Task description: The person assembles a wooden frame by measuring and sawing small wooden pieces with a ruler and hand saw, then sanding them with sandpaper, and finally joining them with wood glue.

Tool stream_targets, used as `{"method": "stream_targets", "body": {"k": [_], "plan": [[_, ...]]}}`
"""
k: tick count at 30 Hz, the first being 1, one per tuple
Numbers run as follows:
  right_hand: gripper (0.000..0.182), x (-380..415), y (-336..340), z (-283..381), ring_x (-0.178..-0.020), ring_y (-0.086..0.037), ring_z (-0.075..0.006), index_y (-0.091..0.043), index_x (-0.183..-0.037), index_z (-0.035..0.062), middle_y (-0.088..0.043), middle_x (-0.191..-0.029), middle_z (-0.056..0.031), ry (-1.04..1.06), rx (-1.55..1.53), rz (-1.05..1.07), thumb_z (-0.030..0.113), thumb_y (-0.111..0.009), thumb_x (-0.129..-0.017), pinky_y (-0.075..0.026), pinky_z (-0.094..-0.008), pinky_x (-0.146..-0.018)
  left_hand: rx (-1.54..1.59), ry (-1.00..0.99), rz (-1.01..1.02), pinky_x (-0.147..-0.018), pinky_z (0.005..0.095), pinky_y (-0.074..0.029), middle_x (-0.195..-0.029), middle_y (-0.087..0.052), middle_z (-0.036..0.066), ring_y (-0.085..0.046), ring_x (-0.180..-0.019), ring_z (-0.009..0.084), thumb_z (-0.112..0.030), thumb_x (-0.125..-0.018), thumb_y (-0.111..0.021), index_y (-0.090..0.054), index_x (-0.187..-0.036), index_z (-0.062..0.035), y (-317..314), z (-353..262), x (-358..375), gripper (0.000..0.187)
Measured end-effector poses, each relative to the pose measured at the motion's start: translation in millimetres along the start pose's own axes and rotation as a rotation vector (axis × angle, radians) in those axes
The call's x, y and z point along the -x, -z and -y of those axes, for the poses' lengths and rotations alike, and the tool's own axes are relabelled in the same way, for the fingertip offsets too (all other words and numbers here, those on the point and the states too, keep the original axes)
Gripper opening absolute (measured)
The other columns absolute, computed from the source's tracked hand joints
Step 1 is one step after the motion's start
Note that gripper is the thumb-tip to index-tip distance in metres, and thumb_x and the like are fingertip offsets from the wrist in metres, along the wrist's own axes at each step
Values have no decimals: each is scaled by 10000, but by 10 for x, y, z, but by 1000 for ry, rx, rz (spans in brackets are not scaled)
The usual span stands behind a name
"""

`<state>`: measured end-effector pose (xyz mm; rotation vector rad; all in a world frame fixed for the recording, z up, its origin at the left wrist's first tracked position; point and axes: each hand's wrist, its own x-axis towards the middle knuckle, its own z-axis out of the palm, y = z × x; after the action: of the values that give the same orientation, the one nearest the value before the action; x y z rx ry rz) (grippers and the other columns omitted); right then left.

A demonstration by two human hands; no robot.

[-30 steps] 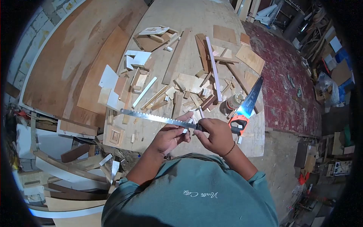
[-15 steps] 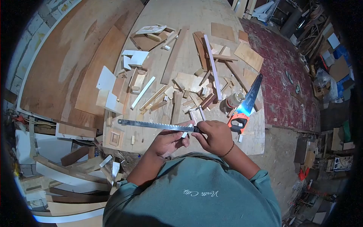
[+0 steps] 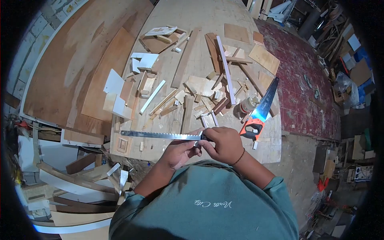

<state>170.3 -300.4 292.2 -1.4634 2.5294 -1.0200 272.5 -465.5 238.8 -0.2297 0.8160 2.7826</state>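
My right hand (image 3: 224,146) is closed around the dark handle of a narrow hand saw (image 3: 160,136). Its long blade points left over the table's near edge, toothed edge upward. Just below the blade, my left hand (image 3: 179,154) is closed with bent fingers on a small white piece of wood, now mostly hidden by the fingers and blade. Both hands almost touch, close to my chest. A wider saw with an orange handle (image 3: 253,129) lies at the right side of the table, beside a glass jar (image 3: 249,105).
Wood offcuts and strips cover the middle of the wooden table (image 3: 160,120). A long pale strip (image 3: 226,70) lies across them. Large plywood sheets (image 3: 60,68) lean at the left, with curved boards (image 3: 76,186) stacked below. Red flooring (image 3: 296,88) is at the right.
The saw and both hands have shifted slightly left and down. My right hand has turned a little, and the white piece between my fingers is now mostly covered.
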Motion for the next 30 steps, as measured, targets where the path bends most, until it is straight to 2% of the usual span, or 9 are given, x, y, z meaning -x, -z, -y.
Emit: {"method": "stream_targets", "body": {"k": [5, 8, 10, 13, 16, 20, 24, 26, 30], "plan": [[244, 48, -9, -12, -560, -567, -299, -558, -747, 71, -560, -626, -102, -8, -3, 0, 299, -637, -785, -430, -393, -503, -54, -14, 11, -787, 316, -465, -1031, -565, 85, -564, -836, 160, -75, -905, -480, -316, -1380, 39, 13, 22, 50, 515], [249, 80, -6, -26, -547, -577, -285, -581, -815, 81, -571, -620, -83, 21, 29, 8, 328, -611, -813, -448, -390, -504, -71, 9, -98, -731, 320, -467, -980, -569, 119, -561, -792, 185, -93, -877, -505, -323, -1357, 80, -23, 26, 89, 541], [224, 117, 16, -31, -551, -566, -287, -574, -749, 81, -543, -597, -98, -10, 58, 33, 289, -656, -769, -428, -385, -500, 5, 30, -116, -703, 310, -450, -941, -560, 113, -528, -772, 177, -102, -873, -513, -329, -1351, 83, -49, 23, 116, 545], [235, 194, 49, -142, -568, -581, -294, -571, -768, 94, -574, -622, -89, -2, 98, 56, 320, -622, -803, -448, -398, -511, 108, 56, -23, -762, 323, -449, -920, -571, 108, -545, -791, 186, -104, -895, -507, -383, -1339, 46, 65, 14, 151, 484], [184, 290, 163, -590, -580, -580, -310, -566, -735, 62, -572, -625, -123, -225, 132, -226, 221, -644, -787, -443, -395, -518, 86, -128, 61, -751, 324, -449, -845, -570, 101, -542, -764, 181, -125, -889, -522, -390, -1331, 47, 187, -185, 278, 493], [197, 391, 367, -608, -573, -567, -332, -551, -750, 33, -549, -621, -164, -475, -22, -260, 206, -617, -817, -426, -394, -519, 13, -221, -75, -668, 279, -419, -855, -519, 58, -487, -721, 161, -125, -848, -576, -378, -1324, 62, 101, -328, 390, 549], [197, 327, 167, -253, -638, -560, -356, -547, -793, 25, -538, -692, -172, -234, -111, -52, 214, -598, -822, -430, -415, -561, 48, -147, -28, -743, 343, -459, -823, -576, 100, -566, -759, 190, -104, -875, -512, -370, -1334, 48, 58, -216, 246, 504], [196, 255, 52, -105, -651, -570, -348, -528, -796, 37, -550, -713, -159, -96, -196, -15, 219, -599, -814, -439, -423, -568, 51, -160, -96, -744, 348, -465, -863, -588, 117, -576, -769, 199, -63, -867, -481, -385, -1314, 71, -1, -105, 213, 477], [207, 195, -61, 74, -620, -573, -340, -524, -804, 50, -569, -704, -140, -70, -177, 37, 246, -586, -833, -447, -420, -553, -107, -154, -10, -730, 334, -472, -978, -589, 129, -571, -766, 216, -40, -875, -435, -419, -1303, 64, -75, 22, 175, 440]]}}
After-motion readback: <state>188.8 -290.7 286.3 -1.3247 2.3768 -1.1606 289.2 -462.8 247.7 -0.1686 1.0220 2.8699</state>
